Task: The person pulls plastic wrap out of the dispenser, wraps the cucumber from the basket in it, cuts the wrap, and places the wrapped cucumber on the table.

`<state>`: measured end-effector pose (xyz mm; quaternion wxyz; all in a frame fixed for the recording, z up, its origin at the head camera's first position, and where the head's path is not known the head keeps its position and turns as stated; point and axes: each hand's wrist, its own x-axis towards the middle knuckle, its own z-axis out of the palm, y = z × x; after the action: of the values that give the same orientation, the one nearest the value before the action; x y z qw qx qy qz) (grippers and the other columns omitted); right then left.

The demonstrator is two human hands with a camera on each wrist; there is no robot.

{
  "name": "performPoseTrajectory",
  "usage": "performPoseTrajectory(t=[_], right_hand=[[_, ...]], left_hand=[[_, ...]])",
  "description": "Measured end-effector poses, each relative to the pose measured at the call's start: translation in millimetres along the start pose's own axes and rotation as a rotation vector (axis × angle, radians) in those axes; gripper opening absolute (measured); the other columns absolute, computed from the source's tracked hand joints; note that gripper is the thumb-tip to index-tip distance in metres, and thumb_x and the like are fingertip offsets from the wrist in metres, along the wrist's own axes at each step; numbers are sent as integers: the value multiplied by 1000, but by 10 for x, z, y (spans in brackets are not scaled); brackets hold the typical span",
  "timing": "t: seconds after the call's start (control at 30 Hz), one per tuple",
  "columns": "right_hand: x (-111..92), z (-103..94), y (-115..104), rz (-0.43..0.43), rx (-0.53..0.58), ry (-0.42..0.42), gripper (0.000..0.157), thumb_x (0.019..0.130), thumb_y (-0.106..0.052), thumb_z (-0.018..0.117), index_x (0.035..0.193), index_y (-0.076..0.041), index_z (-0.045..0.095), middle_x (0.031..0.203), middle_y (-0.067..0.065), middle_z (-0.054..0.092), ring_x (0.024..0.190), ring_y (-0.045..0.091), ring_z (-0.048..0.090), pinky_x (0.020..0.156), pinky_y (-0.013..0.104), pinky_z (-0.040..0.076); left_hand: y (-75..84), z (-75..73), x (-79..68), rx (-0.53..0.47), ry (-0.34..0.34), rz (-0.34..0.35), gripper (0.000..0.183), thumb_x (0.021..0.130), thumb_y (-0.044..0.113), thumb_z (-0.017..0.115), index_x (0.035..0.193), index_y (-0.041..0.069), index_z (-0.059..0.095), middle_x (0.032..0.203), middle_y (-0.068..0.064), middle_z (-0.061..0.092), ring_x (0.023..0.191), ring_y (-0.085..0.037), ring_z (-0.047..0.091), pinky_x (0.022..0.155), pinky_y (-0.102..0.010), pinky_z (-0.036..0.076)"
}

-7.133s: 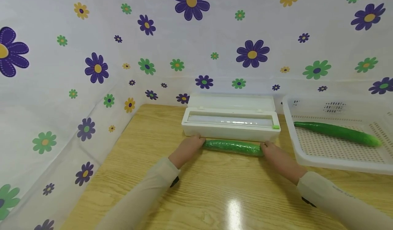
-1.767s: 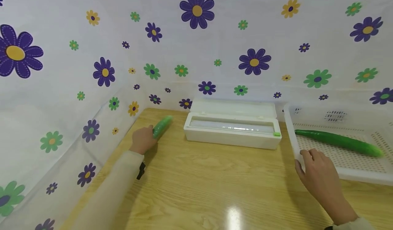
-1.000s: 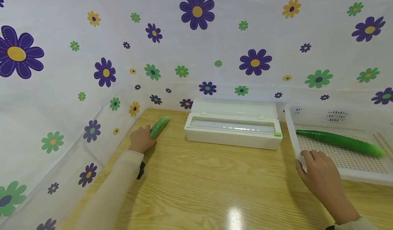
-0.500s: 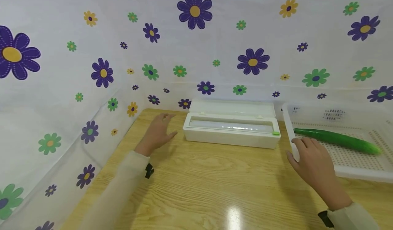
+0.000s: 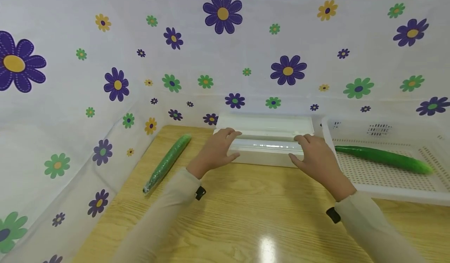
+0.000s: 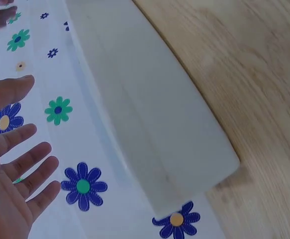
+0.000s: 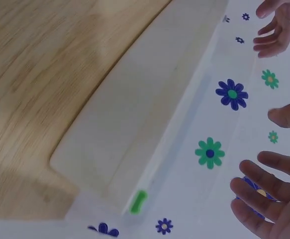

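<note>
A white cling film box point(image 5: 261, 158) stands at the back of the table, its lid point(image 5: 265, 121) tipped back and a shiny film roll point(image 5: 263, 144) inside. Over its left end hovers my left hand point(image 5: 215, 150), fingers spread. My right hand point(image 5: 316, 157) is above the right end, thumb and fingers apart. Both wrist views show a gap between the hands and the box point(image 6: 149, 104), with its green slider point(image 7: 138, 201) at one end. To the left lies a cucumber point(image 5: 166, 163) wrapped in film, untouched.
At the right, a white perforated basket point(image 5: 400, 192) holds an unwrapped cucumber point(image 5: 386, 157). A white flower-patterned sheet point(image 5: 190, 52) hangs behind and to the left of the wooden table point(image 5: 239, 216).
Both hands gripped the wrapped cucumber before the box earlier. My left hand laid it at the left and let go. My right hand left the basket's edge; both are now over the box.
</note>
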<state>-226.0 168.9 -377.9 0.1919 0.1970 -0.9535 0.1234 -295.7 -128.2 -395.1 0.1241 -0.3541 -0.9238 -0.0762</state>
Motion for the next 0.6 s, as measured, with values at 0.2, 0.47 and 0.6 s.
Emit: performPoseTrajectory(t=[0.2,0.47,0.6], right_hand=[[186,223,7,51,38,-220,56,81,-27,71,121,6,52,115,24,59,105,39,57,90,50,48],[241,431,187,19,-74,-229,54,76,-25,76,113,10,57,109,25,61,104,40,55,90,49,47],[241,490,239,19,-127,-216,55,74,-27,78,110,9,58,107,24,61,102,38,55,87,49,48]], left_hand=[[-5,219,119,7,-82,-21,60,85,40,65,133,7,47,128,-11,53,117,-26,52,100,-41,44],[-93,401,182,138,-185,-44,64,84,48,63,129,3,51,124,-12,54,118,-27,51,103,-41,41],[-133,427,176,216,-195,-61,66,83,52,63,126,3,53,120,-11,56,115,-27,53,102,-41,41]])
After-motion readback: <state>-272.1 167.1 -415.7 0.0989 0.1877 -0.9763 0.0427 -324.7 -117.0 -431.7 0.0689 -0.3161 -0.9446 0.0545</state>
